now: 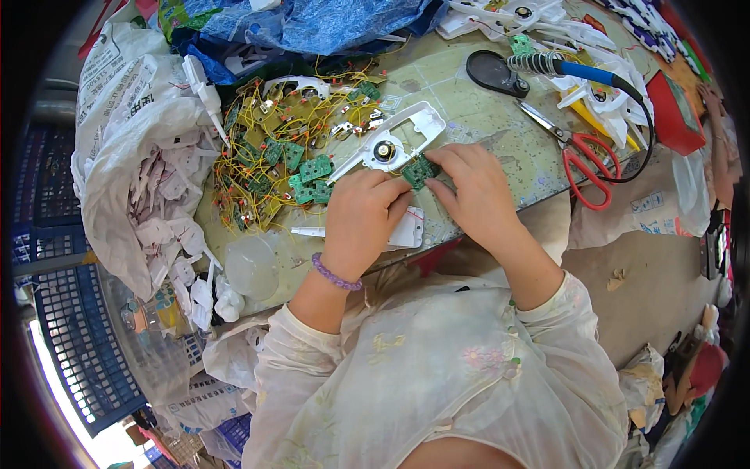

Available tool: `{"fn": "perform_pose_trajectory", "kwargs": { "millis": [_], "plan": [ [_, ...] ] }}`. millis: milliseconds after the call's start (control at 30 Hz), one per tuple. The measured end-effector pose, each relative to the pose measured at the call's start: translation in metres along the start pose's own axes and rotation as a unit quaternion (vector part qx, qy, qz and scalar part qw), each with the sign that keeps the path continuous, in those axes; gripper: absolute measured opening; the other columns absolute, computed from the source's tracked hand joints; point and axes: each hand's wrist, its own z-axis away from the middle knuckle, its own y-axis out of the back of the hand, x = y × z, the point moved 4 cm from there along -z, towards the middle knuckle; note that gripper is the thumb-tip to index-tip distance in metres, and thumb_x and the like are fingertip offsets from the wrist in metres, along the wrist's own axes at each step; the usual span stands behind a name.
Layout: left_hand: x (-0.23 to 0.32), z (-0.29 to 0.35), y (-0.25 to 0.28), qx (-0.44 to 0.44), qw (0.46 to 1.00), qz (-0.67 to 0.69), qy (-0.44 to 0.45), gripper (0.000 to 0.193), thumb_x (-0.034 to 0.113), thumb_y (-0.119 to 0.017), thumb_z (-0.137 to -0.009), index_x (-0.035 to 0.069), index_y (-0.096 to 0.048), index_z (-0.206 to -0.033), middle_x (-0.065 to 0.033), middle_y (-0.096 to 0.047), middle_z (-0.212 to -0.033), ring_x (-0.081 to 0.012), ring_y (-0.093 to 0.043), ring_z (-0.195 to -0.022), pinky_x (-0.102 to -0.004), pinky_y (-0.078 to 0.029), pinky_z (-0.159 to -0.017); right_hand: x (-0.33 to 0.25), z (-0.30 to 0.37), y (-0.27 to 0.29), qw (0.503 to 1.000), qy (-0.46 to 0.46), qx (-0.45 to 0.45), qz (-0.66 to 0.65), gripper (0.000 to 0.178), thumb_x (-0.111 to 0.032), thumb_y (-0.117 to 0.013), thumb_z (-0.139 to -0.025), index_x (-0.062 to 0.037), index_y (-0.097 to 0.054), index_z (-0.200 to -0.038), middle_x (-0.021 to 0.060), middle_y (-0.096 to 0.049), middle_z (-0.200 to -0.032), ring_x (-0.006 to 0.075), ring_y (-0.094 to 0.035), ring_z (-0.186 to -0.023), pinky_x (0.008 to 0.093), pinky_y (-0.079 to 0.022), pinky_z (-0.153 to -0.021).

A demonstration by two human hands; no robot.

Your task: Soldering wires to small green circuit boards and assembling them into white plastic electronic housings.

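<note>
A small green circuit board is held over the near part of the table, between my two hands. My right hand pinches its right side with thumb and fingers. Curled and closed, my left hand has its fingertips at the board's left edge; exactly how they grip is partly hidden. Just beyond the hands lies a long white plastic housing with a round black speaker in it. Another white plastic housing lies beneath my hands, partly covered by the left one.
Left of my hands spreads a heap of wired boards with yellow wires. A white sack of plastic parts stands farther left. To the right lie red-handled scissors, a blue-handled soldering iron, a black dish and a red box.
</note>
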Motion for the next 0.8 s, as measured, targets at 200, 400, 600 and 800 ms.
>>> {"fn": "perform_pose_trajectory", "kwargs": {
  "millis": [200, 400, 600, 800],
  "plan": [
    [-0.002, -0.004, 0.006, -0.036, 0.998, -0.015, -0.039, 0.014, 0.01, -0.073, -0.07, 0.007, -0.07, -0.084, -0.0059, -0.062, -0.077, -0.0261, -0.059, -0.074, -0.0378, -0.046, -0.067, 0.0, -0.001, 0.001, 1.0, 0.0, -0.003, 0.006, 0.032, -0.013, -0.068, -0.075, -0.0073, -0.061, -0.106, 0.0071, -0.061, -0.102, 0.0274, -0.055, -0.1, 0.0405, -0.041, -0.084],
    [-0.005, -0.007, -0.003, 0.0, 0.996, 0.051, -0.077, 0.011, 0.008, -0.07, -0.071, 0.005, -0.068, -0.082, -0.0068, -0.066, -0.096, -0.0258, -0.062, -0.091, -0.0365, -0.051, -0.078, 0.002, -0.006, 0.001, 1.0, 0.009, -0.021, -0.002, 0.031, -0.013, -0.068, -0.076, -0.0076, -0.062, -0.106, 0.0064, -0.063, -0.101, 0.0265, -0.055, -0.099, 0.0405, -0.042, -0.084],
    [-0.008, -0.008, -0.006, -0.032, 0.997, 0.063, -0.044, 0.01, 0.008, -0.069, -0.072, 0.005, -0.069, -0.082, -0.0061, -0.066, -0.101, -0.0264, -0.062, -0.089, -0.036, -0.051, -0.077, 0.007, -0.008, 0.003, 1.0, 0.006, -0.013, -0.024, 0.028, -0.013, -0.069, -0.076, -0.0068, -0.062, -0.103, 0.0081, -0.063, -0.099, 0.0263, -0.057, -0.095, 0.0398, -0.043, -0.083],
    [-0.011, -0.006, -0.006, -0.039, 0.996, 0.081, -0.016, 0.01, 0.007, -0.069, -0.072, 0.005, -0.07, -0.082, -0.0047, -0.067, -0.099, -0.0258, -0.063, -0.087, -0.036, -0.052, -0.075, 0.051, 0.005, 0.063, 0.891, -0.153, 0.351, -0.245, 0.036, -0.005, -0.071, -0.082, -0.0013, -0.053, -0.113, 0.0031, -0.058, -0.086, 0.0088, -0.054, -0.075, 0.0213, -0.045, -0.067]
  ]
}}
